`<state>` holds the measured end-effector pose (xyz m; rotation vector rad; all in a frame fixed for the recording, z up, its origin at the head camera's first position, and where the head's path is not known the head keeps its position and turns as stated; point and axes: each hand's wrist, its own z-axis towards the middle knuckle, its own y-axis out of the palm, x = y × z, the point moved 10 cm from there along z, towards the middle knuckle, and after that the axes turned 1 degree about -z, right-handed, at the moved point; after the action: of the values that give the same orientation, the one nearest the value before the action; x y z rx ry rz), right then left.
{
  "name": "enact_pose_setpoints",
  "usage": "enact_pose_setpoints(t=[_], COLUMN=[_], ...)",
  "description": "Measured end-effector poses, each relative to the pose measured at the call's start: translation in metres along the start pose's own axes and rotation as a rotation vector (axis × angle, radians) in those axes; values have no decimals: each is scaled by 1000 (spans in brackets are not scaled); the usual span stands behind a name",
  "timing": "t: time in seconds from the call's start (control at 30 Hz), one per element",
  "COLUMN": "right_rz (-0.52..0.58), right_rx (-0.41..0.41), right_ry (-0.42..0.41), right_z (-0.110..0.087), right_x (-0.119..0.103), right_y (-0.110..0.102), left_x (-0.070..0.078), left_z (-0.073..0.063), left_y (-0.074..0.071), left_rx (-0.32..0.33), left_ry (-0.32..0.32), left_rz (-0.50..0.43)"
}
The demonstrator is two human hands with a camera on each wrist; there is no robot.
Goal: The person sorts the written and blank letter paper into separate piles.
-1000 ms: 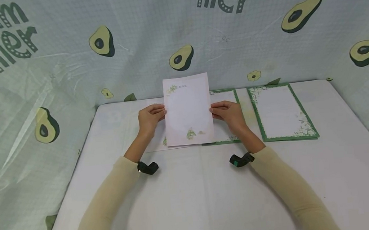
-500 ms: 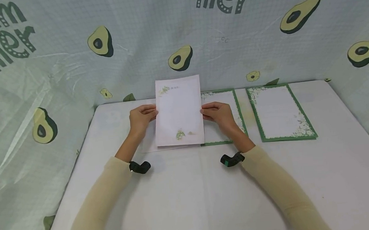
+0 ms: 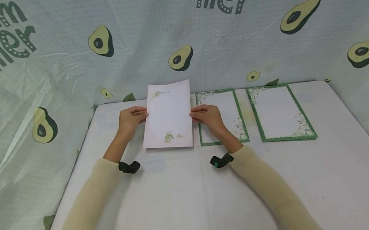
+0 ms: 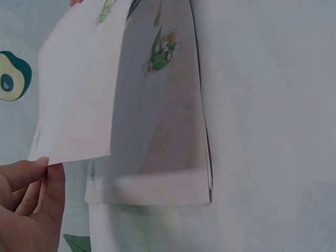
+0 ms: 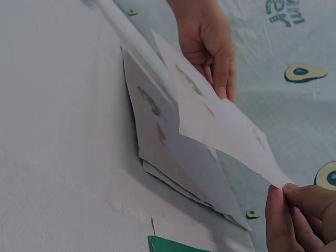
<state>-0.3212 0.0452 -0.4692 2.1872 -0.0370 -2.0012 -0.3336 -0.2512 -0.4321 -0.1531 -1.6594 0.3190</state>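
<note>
A pale pink sheet of paper (image 3: 169, 112) with small green plant prints is held up between both hands. My left hand (image 3: 131, 121) pinches its left edge between thumb and fingers, and my right hand (image 3: 209, 118) pinches the right edge. Both wrist views show a gap below the sheet. Beneath it lies a stack of similar pink sheets (image 4: 173, 121), mostly hidden from the head view. In the right wrist view the lower stack (image 5: 157, 142) shows several layered edges.
Right of the pink sheets lies a green-bordered floral sheet (image 3: 216, 109), partly behind my right hand. A second stack of green-bordered sheets (image 3: 283, 112) lies farther right. A white cloth (image 3: 184, 194) covers the table, and an avocado-print curtain (image 3: 142, 31) hangs behind.
Both hands have carried the pink sheet to the left and slightly down, over the pink stack. More of the middle green-bordered sheet has come into view.
</note>
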Motion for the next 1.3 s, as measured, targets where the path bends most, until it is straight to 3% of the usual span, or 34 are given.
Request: enact_pose_setpoints(t=[0.17,0.67,0.97,1.3], right_rz=[-51,-115,-135,-147], right_rx=[-1,35,46,45], right_ry=[11,75,83,113], right_z=[2,13,14,19], right_x=[2,14,14,24], right_y=[11,21,19,14], left_x=[-2,-20,-19,-27], left_z=[-1,-2,-3,2], left_y=[-9,-17,-13,-7], left_rx=[2,3,-9,-31], left_ry=[-25,-73,-77,-79], left_rz=[17,-3,21,68])
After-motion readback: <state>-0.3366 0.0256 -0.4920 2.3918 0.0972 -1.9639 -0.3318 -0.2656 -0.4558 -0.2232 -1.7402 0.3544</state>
